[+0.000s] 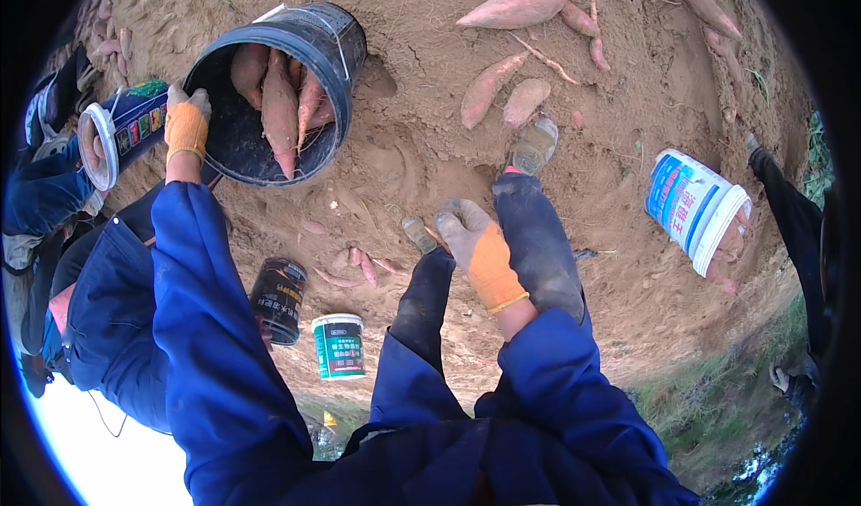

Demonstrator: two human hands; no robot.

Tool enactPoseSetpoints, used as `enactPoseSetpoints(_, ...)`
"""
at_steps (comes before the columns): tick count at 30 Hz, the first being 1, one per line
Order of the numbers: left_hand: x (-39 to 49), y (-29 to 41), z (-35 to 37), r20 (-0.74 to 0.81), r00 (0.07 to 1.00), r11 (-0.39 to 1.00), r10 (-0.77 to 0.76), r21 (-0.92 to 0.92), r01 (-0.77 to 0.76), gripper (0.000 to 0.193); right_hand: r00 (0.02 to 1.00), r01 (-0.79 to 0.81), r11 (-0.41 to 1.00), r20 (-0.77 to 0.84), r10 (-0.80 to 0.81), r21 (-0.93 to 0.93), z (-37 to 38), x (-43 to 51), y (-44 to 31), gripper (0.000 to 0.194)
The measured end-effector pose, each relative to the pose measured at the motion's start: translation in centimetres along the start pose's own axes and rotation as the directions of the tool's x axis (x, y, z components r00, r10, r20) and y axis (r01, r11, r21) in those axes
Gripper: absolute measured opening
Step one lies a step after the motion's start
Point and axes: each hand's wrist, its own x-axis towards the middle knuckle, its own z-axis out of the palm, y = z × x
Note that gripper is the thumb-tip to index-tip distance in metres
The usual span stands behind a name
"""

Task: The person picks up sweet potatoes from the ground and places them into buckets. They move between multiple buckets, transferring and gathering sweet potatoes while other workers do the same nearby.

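Note:
My left hand, in an orange and grey work glove, grips the rim of a black plastic bucket. The bucket lies tilted towards me on the soil, with several sweet potatoes inside. My right hand, gloved alike, hangs above the ground in front of my legs, its fingers curled and the fingertips near the thumb. A small reddish piece shows beside its fingertips; whether it is held I cannot tell. Ahead on the soil lie a large sweet potato and two smaller ones by my shoe.
A white and blue bucket of sweet potatoes tilts at the right. A dark blue bucket, a black bucket and a green and white bucket stand or lie leftwards. Co-workers are close at the left; another person is at the right.

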Motion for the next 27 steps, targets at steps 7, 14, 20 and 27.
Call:
enactPoseSetpoints(7, -15.6, 11.6, -6.2, -0.273, 0.844, 0.888, 0.461, 0.131, -0.442, 0.051, 0.990, -0.140, 0.981, -0.043, 0.135, -0.137, -2.6, 2.3, -1.9, 0.037)
enactPoseSetpoints(14, -31.8, 33.1, 5.9, 0.511, 0.726, 0.888, 0.460, -0.262, -0.378, 0.069, 0.973, -0.223, 0.947, 0.000, 0.229, -0.232, -0.9, 2.0, 2.4, 0.043)
enactPoseSetpoints(20, -31.1, 40.7, 20.1, 0.735, 0.646, 0.891, 0.207, 0.131, -0.434, 0.092, 0.986, 0.159, 0.908, 0.014, -0.166, -0.387, -1.6, 1.6, 3.4, 0.038)
enactPoseSetpoints(27, -28.9, 36.1, 24.6, 0.738, 0.608, 0.886, 0.292, 0.031, -0.463, 0.098, 0.983, -0.184, 0.955, 0.042, 0.180, 0.232, -2.1, 2.0, -1.2, 0.038)
